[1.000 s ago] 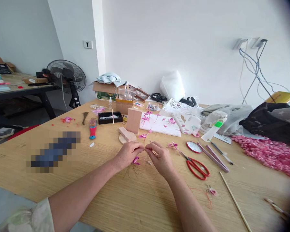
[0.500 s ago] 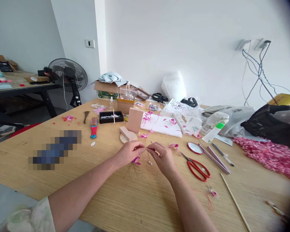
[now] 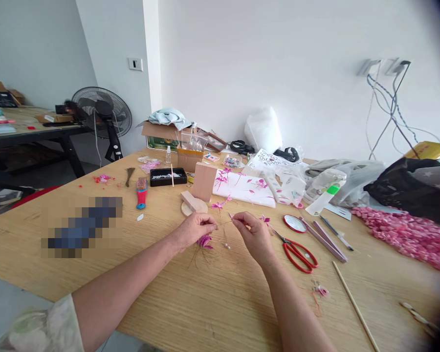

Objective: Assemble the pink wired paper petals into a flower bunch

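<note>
My left hand point(image 3: 195, 231) is closed, thumb and fingertips pinched together. Opposite it, my right hand point(image 3: 254, 235) pinches as well, and a fine pinkish thread point(image 3: 225, 223) runs across the short gap between them. A purple flower point(image 3: 205, 241) with thin loose wires hangs just under my left fingers; whether they also hold its stem I cannot tell. A pink flower on a stem point(image 3: 217, 205) stands up behind the gap. White beads point(image 3: 227, 246) show below it. Another pink flower point(image 3: 265, 219) is partly hidden behind my right hand.
Right of my hands lie red-handled scissors point(image 3: 299, 255), a round mirror point(image 3: 294, 223), flat pink tweezers-like strips point(image 3: 330, 241) and a wooden stick point(image 3: 355, 304). Behind stand a wooden block point(image 3: 204, 182), a black tray point(image 3: 168, 177) and a white foam sheet point(image 3: 244, 188). A brush point(image 3: 141, 192) lies left.
My hands have drawn apart; my right hand has shifted right, and more thread shows between them. My left hand has moved slightly left.
</note>
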The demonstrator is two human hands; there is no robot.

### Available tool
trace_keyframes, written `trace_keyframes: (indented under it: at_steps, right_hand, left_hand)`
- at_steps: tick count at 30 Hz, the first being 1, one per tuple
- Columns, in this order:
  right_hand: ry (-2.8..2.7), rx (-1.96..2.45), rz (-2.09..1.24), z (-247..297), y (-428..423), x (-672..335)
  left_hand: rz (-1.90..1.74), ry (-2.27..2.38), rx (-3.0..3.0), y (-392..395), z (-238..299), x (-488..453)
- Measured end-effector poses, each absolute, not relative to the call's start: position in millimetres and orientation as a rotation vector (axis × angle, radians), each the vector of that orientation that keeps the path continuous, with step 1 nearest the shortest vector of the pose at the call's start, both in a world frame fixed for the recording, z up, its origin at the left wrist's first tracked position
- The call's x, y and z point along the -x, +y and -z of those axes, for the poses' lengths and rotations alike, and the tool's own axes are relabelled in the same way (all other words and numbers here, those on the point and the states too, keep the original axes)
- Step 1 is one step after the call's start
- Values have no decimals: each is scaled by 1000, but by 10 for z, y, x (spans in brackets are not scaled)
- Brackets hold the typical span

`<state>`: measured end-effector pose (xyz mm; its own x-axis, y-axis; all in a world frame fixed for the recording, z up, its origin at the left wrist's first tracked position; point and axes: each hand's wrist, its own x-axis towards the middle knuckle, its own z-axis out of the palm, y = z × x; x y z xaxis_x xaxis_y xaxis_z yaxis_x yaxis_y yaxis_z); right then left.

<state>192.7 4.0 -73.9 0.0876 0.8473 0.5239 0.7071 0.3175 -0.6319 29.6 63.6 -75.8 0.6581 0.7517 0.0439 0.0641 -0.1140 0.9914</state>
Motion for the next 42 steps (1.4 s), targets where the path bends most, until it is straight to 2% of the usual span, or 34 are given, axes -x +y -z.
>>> trace_keyframes:
  at_steps: [12,16,23,31,37,42]
  right_hand:
    - [-1300,1269,-462,722,55,-2040]
    - [-1409,1250,-468,666,15,-1992]
    - [-1560,1175,-601,670,-22,-1906]
    - [-1267,1170,-871,604,-46,-1994]
    - [-1149,1039,-1240,637,-70,-1950]
    - [-1057,1018,-1244,591,-67,-1915]
  left_hand:
    - [-735,689,-1634,734,705,-173]
    - [-766,596,-1665,707,681,-163]
    - [-612,583,-1668,611,757,-258]
    - [-775,581,-1509,634,768,-232]
    - [-757,598,-1545,635,848,-256]
    - [-706,615,-1605,594,840,-271]
